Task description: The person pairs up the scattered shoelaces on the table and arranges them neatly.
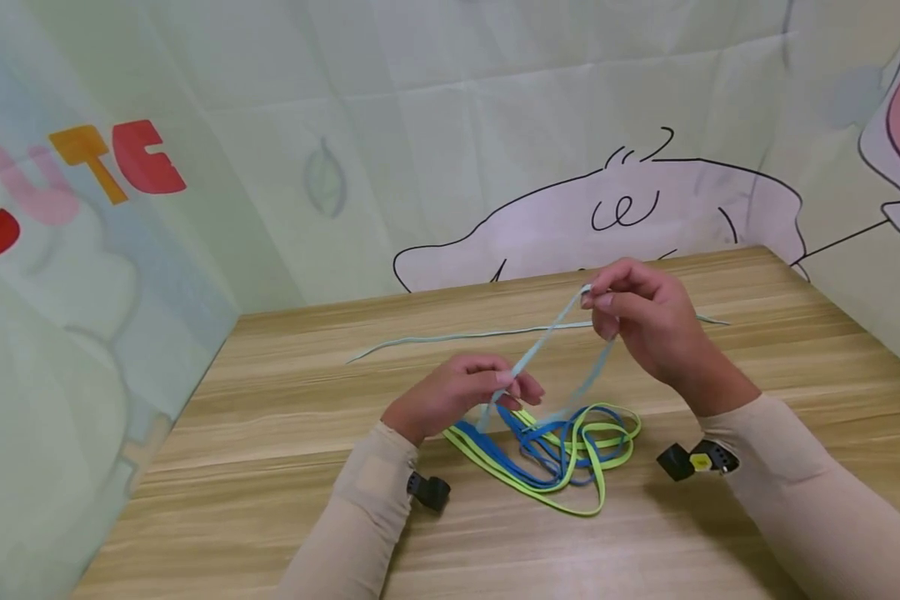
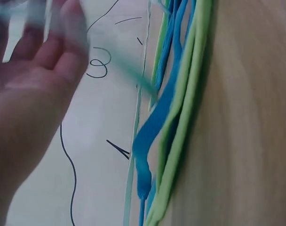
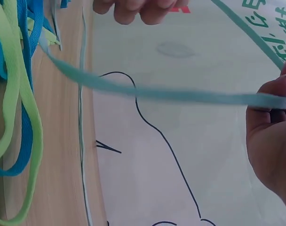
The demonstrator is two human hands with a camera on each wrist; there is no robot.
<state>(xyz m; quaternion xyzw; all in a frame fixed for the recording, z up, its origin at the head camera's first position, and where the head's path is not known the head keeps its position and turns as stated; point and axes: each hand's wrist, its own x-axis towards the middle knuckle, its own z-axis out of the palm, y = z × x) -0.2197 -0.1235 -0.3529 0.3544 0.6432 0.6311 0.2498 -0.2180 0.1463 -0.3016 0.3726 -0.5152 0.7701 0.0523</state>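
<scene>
A pale teal shoelace [image 1: 546, 338] runs taut between my two hands over the table. My right hand [image 1: 656, 325], the higher and farther one, pinches it between thumb and fingertips. From there a slack length of the lace [image 3: 180, 95] drops toward a pile. Lower and to the left, my left hand [image 1: 457, 392] pinches the same lace between thumb and index finger, its other fingers loosely extended. Beneath the hands lies the loose pile of blue laces [image 1: 498, 458] and yellow-green laces [image 1: 598, 492], looped over one another.
Another pale teal lace [image 1: 450, 337] lies stretched out across the wooden table [image 1: 270, 517], behind the hands. A printed cloth backdrop [image 1: 307, 83] with cartoon drawings stands along the table's back and left sides. A small black device [image 1: 429, 492] is strapped at the left wrist.
</scene>
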